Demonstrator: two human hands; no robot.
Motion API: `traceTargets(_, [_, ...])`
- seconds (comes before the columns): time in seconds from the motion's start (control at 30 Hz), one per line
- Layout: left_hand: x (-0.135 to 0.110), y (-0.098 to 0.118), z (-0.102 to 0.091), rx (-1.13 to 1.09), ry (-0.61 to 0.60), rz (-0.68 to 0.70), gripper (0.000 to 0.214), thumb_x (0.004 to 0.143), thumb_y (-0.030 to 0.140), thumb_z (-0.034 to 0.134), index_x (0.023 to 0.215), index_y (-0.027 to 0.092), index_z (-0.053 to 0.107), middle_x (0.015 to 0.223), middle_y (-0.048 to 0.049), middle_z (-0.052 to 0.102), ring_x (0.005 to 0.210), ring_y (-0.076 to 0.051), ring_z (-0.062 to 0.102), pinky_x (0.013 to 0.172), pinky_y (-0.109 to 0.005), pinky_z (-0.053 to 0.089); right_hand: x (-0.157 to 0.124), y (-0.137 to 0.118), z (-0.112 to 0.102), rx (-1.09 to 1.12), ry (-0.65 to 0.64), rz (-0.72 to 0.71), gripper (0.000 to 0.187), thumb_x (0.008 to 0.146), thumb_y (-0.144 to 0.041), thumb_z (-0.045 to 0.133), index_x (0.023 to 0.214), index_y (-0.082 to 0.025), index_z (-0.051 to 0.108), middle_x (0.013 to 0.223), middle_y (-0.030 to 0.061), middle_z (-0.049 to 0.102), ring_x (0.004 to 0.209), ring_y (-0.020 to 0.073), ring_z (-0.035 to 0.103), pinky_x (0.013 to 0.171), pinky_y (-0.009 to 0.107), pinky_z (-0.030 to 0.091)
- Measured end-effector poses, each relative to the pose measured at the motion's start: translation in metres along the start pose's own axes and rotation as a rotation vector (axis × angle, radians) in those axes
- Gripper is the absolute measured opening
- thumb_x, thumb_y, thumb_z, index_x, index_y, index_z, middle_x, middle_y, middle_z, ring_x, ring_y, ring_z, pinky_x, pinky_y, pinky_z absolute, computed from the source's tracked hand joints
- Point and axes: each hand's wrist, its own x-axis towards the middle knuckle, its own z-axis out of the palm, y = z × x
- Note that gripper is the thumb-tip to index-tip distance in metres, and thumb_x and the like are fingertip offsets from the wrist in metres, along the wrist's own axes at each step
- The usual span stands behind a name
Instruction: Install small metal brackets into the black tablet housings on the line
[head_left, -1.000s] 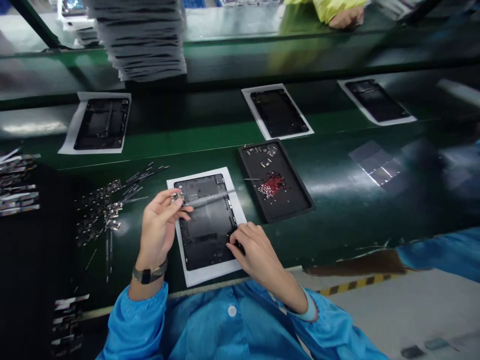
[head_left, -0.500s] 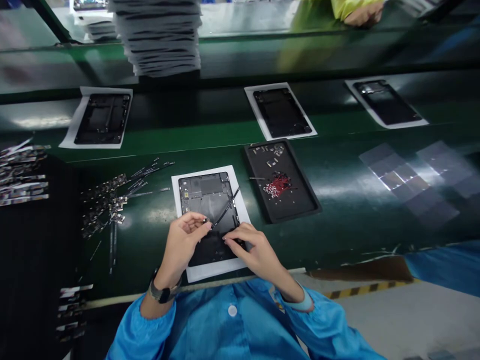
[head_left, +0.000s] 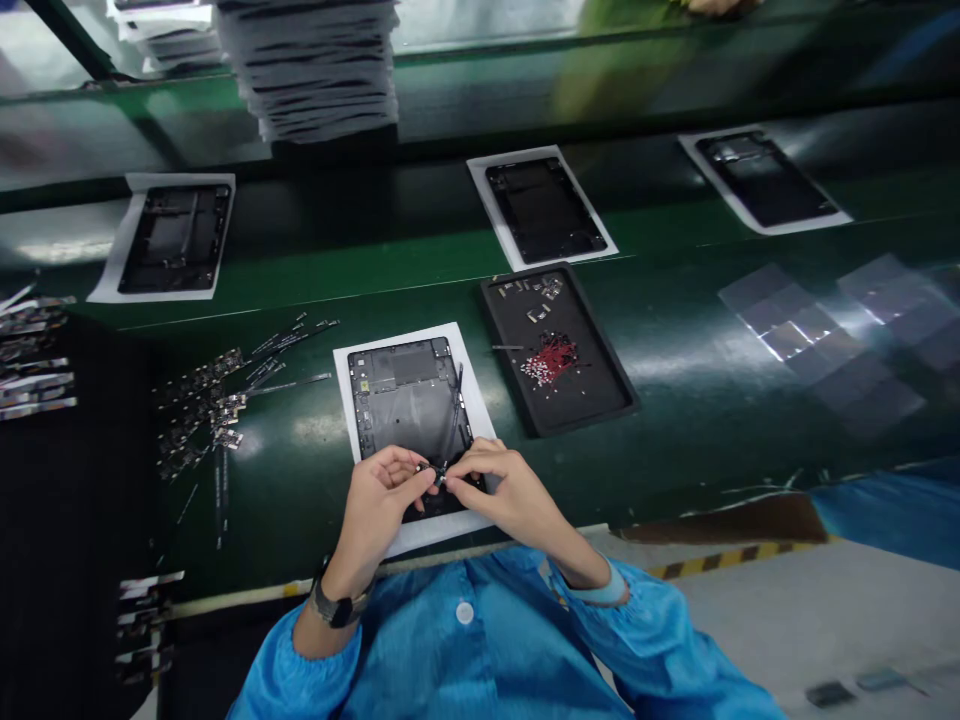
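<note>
A small circuit board (head_left: 435,472) with a thin black flex cable (head_left: 456,405) is pinched between the thumb and fingers of my left hand (head_left: 381,500). My right hand (head_left: 514,492) meets it there, thumb and forefinger closed on the board's right end; fingertips hide most of the contact. Both hands are over the lower part of a black tablet housing (head_left: 401,410), whose inside faces up. Under the housing lies a white sheet (head_left: 435,533). The cable rises from the board across the housing's right side.
A black tray (head_left: 600,400) holds red-wired small parts (head_left: 551,360) and metal pieces. Left lie several boards with cables (head_left: 217,400). Further housings (head_left: 176,238) (head_left: 546,212) (head_left: 765,180) rest on sheets behind. Clear film pieces (head_left: 821,350) are at right; a stack of wrapped items (head_left: 311,75) stands at back.
My hands have come together at the board; my right fingers now touch it. The flex cable has swung more upright. The whole view has shifted slightly.
</note>
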Motion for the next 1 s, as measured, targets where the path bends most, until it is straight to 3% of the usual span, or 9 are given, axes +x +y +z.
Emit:
traceTargets(0.3, [0.0009, -0.0017, -0.001, -0.006, 0.002, -0.01, 0.026, 0.06, 0.029, 0.082, 0.071, 0.014, 0.063, 0.057, -0.0025, 0.066, 0.051, -0.015, 0.062, 0.043, -0.022, 0.044, 0.0016, -0.0022, -0.005, 0.001, -0.092, 0.006, 0.014, 0.086, -0.02, 0.065, 0.075, -0.022, 0.074, 0.071, 0.0016, 0.07, 0.078, 0.0196, 0.057, 0.08, 0.036, 0.039])
traceTargets(0.7, [-0.001, -0.0045, 0.0022, 0.026, 0.064, 0.02, 0.021, 0.062, 0.025, 0.08, 0.068, 0.014, 0.063, 0.055, -0.0024, 0.066, 0.053, -0.015, 0.065, 0.045, -0.021, 0.048, 0.0016, -0.0056, -0.0012, -0.066, -0.045, 0.034, 0.017, 0.084, -0.012, 0.064, 0.074, -0.021, 0.073, 0.069, 0.0004, 0.067, 0.075, 0.0179, 0.059, 0.081, 0.035, 0.04])
traceTargets(1.0, [0.001, 0.0023, -0.0028, 0.021, -0.049, -0.045, 0.022, 0.062, 0.024, 0.081, 0.067, 0.013, 0.063, 0.054, -0.002, 0.066, 0.049, -0.014, 0.062, 0.048, -0.023, 0.051, 0.001, 0.0032, -0.0061, 0.02, -0.088, 0.036, 0.013, 0.085, -0.015, 0.071, 0.075, -0.021, 0.074, 0.072, 0.0003, 0.068, 0.078, 0.0179, 0.057, 0.082, 0.035, 0.038])
